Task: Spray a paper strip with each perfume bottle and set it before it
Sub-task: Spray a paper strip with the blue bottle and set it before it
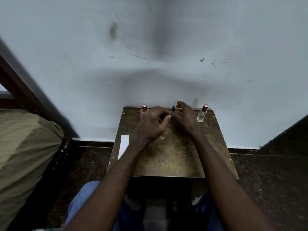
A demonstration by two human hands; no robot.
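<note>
Left hand [153, 124] pinches the dark perfume bottle [173, 112] low down, apparently to steady it. Right hand [185, 117] is curled just beside it, grip not determinable. The bottle stands upright at the table's [175, 160] back edge, between a half-hidden pink-capped bottle [144, 107] and a clear glass bottle [201, 115]. The paper strip [124, 145] lies at the left edge, presumably kept within reach.

— What sort of place is this?
— A plain room at home, I think. I sit at a small worn brown wooden table [166, 155] pushed against a scuffed pale blue painted wall [216, 30], with a bulging olive-green cloth bundle [25, 147] beside me on the dark speckled floor [266, 180].
</note>
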